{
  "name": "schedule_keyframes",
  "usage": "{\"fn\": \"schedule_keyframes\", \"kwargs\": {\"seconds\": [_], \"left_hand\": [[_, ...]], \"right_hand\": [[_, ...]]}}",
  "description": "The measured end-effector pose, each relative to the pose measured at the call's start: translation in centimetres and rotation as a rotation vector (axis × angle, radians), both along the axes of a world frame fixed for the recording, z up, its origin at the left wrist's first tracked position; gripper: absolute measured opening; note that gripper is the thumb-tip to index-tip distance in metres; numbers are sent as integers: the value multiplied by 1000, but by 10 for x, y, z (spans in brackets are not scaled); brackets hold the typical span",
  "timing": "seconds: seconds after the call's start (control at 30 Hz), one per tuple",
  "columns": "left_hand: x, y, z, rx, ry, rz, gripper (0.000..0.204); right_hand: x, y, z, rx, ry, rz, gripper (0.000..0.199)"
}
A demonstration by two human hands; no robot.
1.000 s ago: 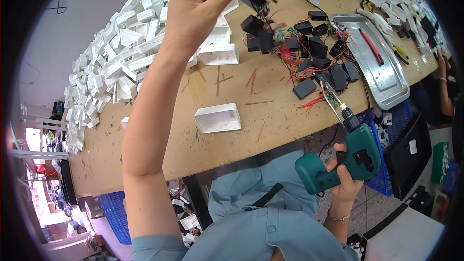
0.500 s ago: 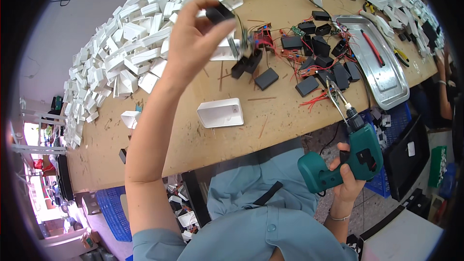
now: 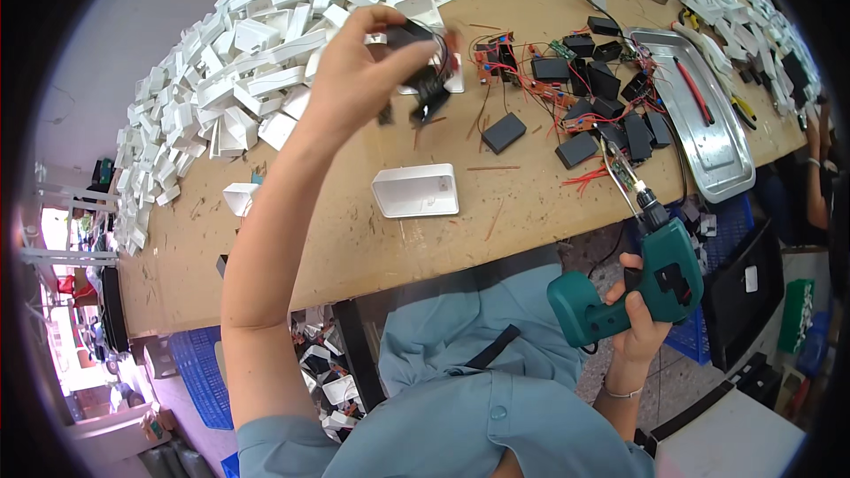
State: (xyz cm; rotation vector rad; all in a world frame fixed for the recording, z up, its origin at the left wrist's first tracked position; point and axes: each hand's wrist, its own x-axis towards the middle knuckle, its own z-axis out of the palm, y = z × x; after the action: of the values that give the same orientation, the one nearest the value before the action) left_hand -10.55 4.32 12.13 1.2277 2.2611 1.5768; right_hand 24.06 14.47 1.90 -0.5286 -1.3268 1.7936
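My left hand (image 3: pixel 347 75) is raised over the far middle of the table, its thumb and fingers closed on a black plastic box (image 3: pixel 409 34). Dark parts and wires (image 3: pixel 432 99) hang below the box, blurred by motion. At the right, in front of the table edge, my right hand (image 3: pixel 639 323) grips a green soldering gun (image 3: pixel 671 267) by its handle. The gun's metal prongs (image 3: pixel 622 179) point up toward the table. Beneath my left hand lies a white rectangular plastic housing (image 3: pixel 416 192), open side up. A single black box (image 3: pixel 504 134) lies to its right.
White plastic housings (image 3: pixel 239 80) form a large heap at the far left. Black boxes and wired circuit boards (image 3: pixel 580 80) are piled right of centre. Beside them, a metal tray (image 3: pixel 722 164) holds a red pen-like tool (image 3: pixel 693 88). Another person's arm (image 3: pixel 816 168) shows at the far right.
My left hand has moved slightly nearer and left over the table, drawing the dangling parts away from the board pile. The right hand keeps its grip on the soldering gun.
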Motion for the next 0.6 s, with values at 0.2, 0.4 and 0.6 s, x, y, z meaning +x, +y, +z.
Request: {"fn": "schedule_keyframes", "kwargs": {"seconds": [0.2, 0.4, 0.6], "left_hand": [[11, -8, 15, 239, 38, 12, 44], [18, -19, 5, 451, -176, -21, 34], [2, -47, -23, 109, -158, 86, 39]], "right_hand": [[-2, -3, 0, 2, -4, 0, 54], [-2, 1, 0, 20, -4, 4, 53], [-2, 1, -2, 42, -7, 28, 53]]}}
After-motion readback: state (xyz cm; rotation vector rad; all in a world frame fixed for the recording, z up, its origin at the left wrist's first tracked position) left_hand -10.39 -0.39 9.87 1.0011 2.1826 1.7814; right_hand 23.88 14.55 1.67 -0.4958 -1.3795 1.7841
